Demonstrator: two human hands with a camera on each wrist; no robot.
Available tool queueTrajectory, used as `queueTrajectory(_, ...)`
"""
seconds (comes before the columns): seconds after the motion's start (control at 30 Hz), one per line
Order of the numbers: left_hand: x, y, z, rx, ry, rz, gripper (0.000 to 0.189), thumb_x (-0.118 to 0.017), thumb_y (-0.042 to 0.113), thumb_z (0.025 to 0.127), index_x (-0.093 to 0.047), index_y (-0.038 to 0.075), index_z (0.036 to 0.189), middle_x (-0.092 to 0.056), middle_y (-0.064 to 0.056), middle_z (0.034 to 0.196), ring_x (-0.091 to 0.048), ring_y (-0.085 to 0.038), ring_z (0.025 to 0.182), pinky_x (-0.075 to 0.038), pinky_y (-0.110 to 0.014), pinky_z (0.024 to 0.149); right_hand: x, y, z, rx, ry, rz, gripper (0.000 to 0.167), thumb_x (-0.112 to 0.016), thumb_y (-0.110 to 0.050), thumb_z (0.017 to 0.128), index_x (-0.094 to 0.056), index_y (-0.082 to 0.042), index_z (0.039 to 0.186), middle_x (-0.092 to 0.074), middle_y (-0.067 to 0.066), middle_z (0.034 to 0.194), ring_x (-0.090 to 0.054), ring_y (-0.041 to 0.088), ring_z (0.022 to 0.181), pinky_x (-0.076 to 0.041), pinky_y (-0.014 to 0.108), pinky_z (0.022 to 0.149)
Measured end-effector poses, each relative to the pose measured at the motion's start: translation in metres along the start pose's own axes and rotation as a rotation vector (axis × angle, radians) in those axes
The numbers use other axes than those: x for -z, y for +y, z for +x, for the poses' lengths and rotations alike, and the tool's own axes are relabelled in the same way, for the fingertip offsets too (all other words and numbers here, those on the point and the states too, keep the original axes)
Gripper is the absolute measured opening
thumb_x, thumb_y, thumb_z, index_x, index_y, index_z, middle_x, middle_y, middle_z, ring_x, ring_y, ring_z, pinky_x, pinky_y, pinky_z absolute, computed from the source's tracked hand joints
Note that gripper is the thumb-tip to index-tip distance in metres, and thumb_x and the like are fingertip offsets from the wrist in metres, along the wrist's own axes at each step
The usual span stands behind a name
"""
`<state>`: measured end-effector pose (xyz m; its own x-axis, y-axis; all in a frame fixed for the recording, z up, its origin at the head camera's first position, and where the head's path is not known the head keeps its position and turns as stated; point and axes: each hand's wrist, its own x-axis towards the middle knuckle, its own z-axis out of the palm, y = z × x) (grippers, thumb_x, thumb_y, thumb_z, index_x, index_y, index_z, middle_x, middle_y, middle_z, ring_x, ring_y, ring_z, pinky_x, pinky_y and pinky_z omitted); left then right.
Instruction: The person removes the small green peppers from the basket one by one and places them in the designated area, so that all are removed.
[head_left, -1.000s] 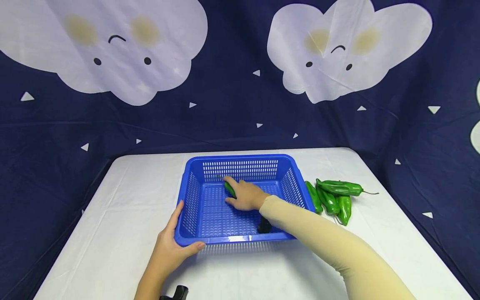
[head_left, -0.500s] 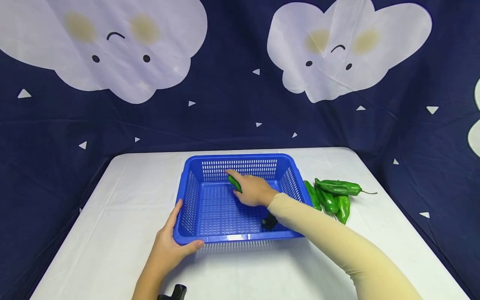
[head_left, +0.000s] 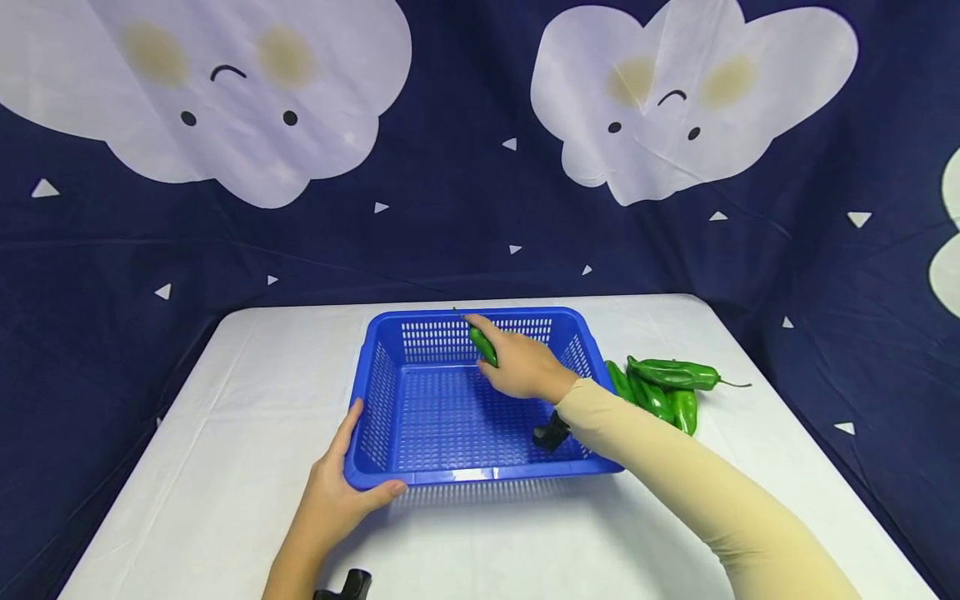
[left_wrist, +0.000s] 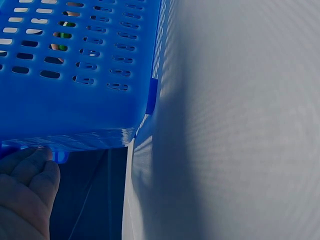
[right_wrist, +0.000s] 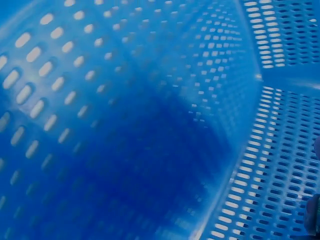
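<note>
A blue perforated plastic basket stands on the white-covered table. My left hand holds its near left corner, thumb along the front rim and fingers on the left side. In the left wrist view the fingers touch the basket's edge. Inside the basket's outline, raised off its floor, my right hand grips a green pepper whose thin stem points up and away. Only fingertips at the right edge show of this hand in the right wrist view, above the basket's mesh floor.
Several green peppers lie piled against the basket's right side, one with a long stem. A black wrist device hangs under the right forearm. A dark blue curtain with printed clouds rises behind the table.
My right hand has risen with the green pepper from the basket floor, moving right and away toward the far rim. My left hand stays at the corner.
</note>
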<state>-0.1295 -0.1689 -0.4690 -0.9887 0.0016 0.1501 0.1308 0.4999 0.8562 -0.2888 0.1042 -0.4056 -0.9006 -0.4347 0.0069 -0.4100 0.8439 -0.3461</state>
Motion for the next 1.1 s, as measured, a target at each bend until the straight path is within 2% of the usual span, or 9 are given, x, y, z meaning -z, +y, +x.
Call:
queueTrajectory(0.3,0.001,0.001,-0.001,-0.028,0.006,0.011,0.121,-0.091,0.033,0.066,-0.015,0.031,0.160,-0.035,-0.027,0.156,-0.046,-0.051,0.134,-0.041,-0.065,0.104,0.020,0.006,-0.005,-0.026,0.053,0.104,0.070,-0.060,-0.033,0.096,-0.019,-0.045,0.153,-0.061,0.007,0.091,-0.059,0.021,0.066,-0.049,0.032,0.050)
queueTrajectory(0.53,0.001,0.003,-0.002,-0.009,0.000,0.008,0.121,-0.092,0.035,0.066,-0.015,0.032,0.160,-0.034,-0.025,0.157,-0.044,-0.050,0.136,-0.039,-0.066,0.106,0.033,0.012,-0.010,-0.019,0.082,0.185,0.072,-0.061,-0.030,0.095,-0.019,-0.048,0.151,-0.061,0.008,0.097,-0.061,0.022,0.066,-0.050,0.033,0.052)
queueTrajectory(0.9,0.000,-0.002,0.000,-0.023,0.003,-0.016,0.120,-0.091,0.032,0.066,-0.016,0.032,0.160,-0.032,-0.025,0.158,-0.043,-0.050,0.136,-0.038,-0.065,0.107,0.055,0.028,-0.020,-0.034,0.121,0.145,0.074,-0.063,-0.029,0.093,-0.020,-0.046,0.151,-0.062,0.010,0.100,-0.061,0.023,0.072,-0.050,0.033,0.058)
queueTrajectory(1.1,0.000,0.001,0.000,-0.024,0.003,-0.016,0.121,-0.091,0.032,0.066,-0.016,0.029,0.160,-0.032,-0.026,0.158,-0.043,-0.051,0.136,-0.038,-0.065,0.106,0.069,0.040,-0.032,-0.080,0.121,0.141,0.076,-0.064,-0.030,0.093,-0.018,-0.047,0.152,-0.062,0.013,0.100,-0.062,0.024,0.070,-0.051,0.032,0.057)
